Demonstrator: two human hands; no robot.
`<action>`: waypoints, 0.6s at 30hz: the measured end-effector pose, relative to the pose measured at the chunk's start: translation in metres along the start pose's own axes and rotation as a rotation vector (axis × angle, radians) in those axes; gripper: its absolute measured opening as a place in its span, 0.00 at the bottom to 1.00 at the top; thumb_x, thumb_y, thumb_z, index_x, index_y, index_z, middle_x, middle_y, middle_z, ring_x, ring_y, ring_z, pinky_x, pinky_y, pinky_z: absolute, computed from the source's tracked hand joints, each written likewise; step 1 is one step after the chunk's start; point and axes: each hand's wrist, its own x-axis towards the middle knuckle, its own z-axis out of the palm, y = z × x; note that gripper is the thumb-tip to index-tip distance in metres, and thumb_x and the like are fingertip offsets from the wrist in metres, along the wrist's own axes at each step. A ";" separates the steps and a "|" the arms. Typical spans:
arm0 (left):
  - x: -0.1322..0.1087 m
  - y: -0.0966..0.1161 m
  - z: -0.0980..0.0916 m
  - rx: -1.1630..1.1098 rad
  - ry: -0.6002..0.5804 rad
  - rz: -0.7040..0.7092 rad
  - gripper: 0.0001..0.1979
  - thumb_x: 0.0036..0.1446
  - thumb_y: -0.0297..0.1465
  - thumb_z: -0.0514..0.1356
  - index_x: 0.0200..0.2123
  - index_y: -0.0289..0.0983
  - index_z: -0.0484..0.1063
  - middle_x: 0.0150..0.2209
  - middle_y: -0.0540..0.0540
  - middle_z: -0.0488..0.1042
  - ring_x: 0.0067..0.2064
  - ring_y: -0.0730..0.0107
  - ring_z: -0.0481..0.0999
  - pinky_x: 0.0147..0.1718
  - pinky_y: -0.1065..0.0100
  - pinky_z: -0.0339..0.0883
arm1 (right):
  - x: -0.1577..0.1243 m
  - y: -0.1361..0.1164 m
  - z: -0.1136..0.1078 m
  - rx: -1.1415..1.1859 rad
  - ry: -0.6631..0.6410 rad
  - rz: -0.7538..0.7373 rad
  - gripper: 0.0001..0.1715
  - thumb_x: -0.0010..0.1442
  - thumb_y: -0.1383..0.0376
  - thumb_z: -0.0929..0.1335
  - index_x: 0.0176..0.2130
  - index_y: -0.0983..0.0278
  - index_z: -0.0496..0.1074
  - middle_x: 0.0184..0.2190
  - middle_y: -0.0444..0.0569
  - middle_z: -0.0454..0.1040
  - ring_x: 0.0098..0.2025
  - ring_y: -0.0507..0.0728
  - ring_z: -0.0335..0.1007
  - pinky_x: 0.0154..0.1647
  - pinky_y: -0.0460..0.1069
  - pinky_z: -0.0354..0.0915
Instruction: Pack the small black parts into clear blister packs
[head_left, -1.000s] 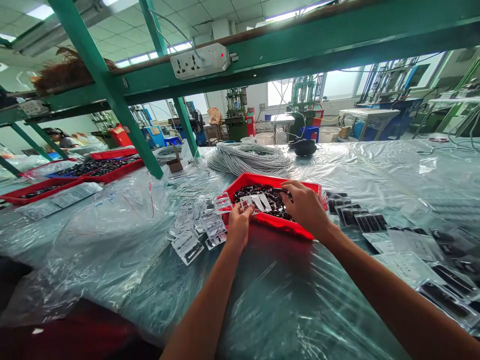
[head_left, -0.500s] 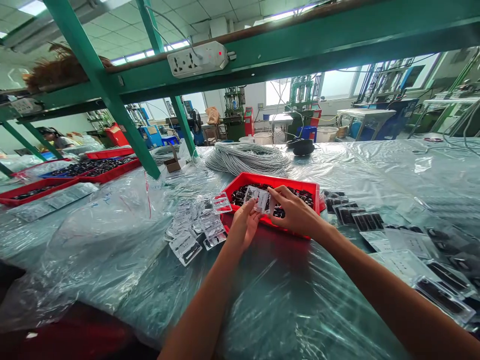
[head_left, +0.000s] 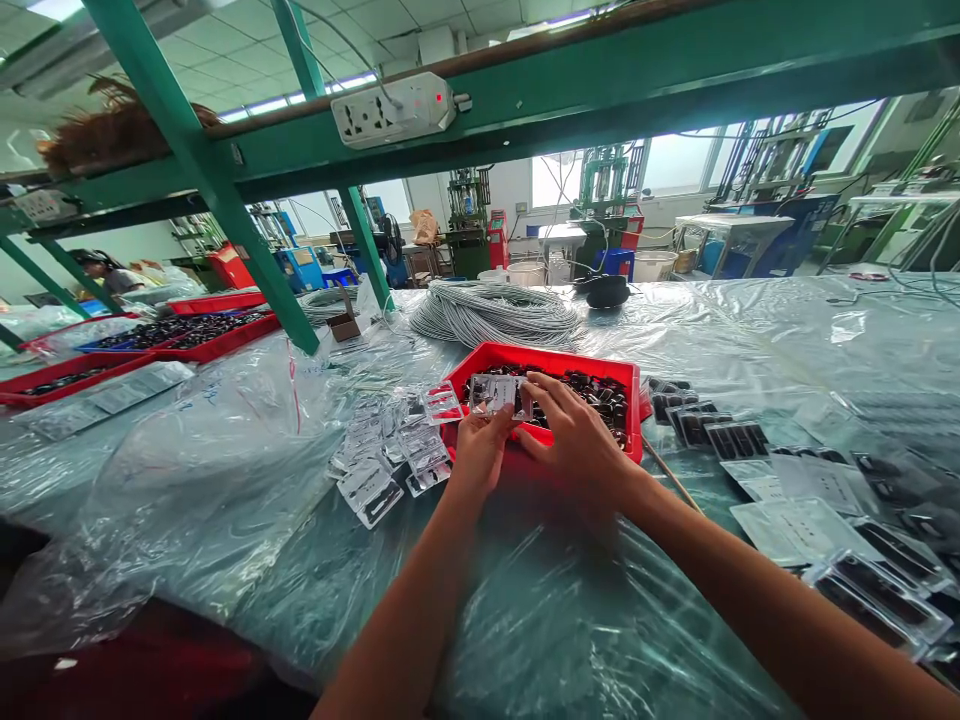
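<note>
My left hand (head_left: pixel 481 448) is closed on the lower edge of a clear plastic blister tray (head_left: pixel 491 392), thumb on its face. The tray is tilted up in front of a red bin (head_left: pixel 634 400) full of small black parts (head_left: pixel 600 393). My right hand (head_left: pixel 574 430) has its fingertips against the tray's right end, with the thumb held apart below. Whether a small part lies under those fingertips cannot be made out. Left of the bin lies a pile of similar clear trays (head_left: pixel 390 445); one single tray (head_left: pixel 442 403) rests on the bin's left rim.
Packs with black pieces (head_left: pixel 739 440) lie in a row at the right. Behind the bin sits a coil of grey cable (head_left: pixel 495 315). A green frame (head_left: pixel 247 250) with a power strip (head_left: pixel 397 110) crosses above. A plastic bag (head_left: pixel 225 420) and more red bins (head_left: pixel 217 340) are at left.
The tray has turned flatter and shifted slightly left. My right hand's thumb has come away and its fingers have spread over the tray's right end. A thin stick now shows beside my right forearm.
</note>
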 end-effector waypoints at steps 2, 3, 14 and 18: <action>0.001 -0.001 -0.003 0.017 -0.015 0.015 0.18 0.39 0.33 0.75 0.34 0.33 0.79 0.35 0.45 0.80 0.39 0.67 0.79 0.42 0.66 0.69 | -0.002 -0.002 0.003 0.118 -0.015 0.049 0.32 0.62 0.63 0.68 0.63 0.66 0.63 0.63 0.63 0.65 0.64 0.67 0.63 0.63 0.63 0.65; 0.002 -0.001 -0.004 0.026 -0.026 0.020 0.18 0.39 0.34 0.75 0.34 0.34 0.79 0.34 0.45 0.80 0.38 0.67 0.79 0.42 0.67 0.69 | -0.003 -0.002 0.004 0.174 -0.010 0.070 0.31 0.63 0.63 0.68 0.63 0.65 0.63 0.63 0.62 0.65 0.64 0.66 0.64 0.63 0.63 0.65; 0.000 0.000 -0.002 0.292 -0.031 0.145 0.14 0.44 0.36 0.73 0.33 0.35 0.79 0.31 0.47 0.79 0.38 0.65 0.77 0.43 0.65 0.67 | 0.009 0.014 -0.008 0.386 -0.045 0.367 0.14 0.58 0.66 0.70 0.45 0.64 0.77 0.36 0.50 0.83 0.35 0.59 0.81 0.39 0.50 0.74; 0.008 0.004 -0.010 0.376 0.218 0.164 0.12 0.45 0.38 0.71 0.27 0.35 0.77 0.24 0.50 0.75 0.32 0.69 0.74 0.38 0.67 0.66 | 0.019 0.003 -0.048 0.247 -0.073 0.327 0.13 0.57 0.69 0.69 0.43 0.64 0.80 0.26 0.46 0.80 0.26 0.55 0.76 0.32 0.48 0.70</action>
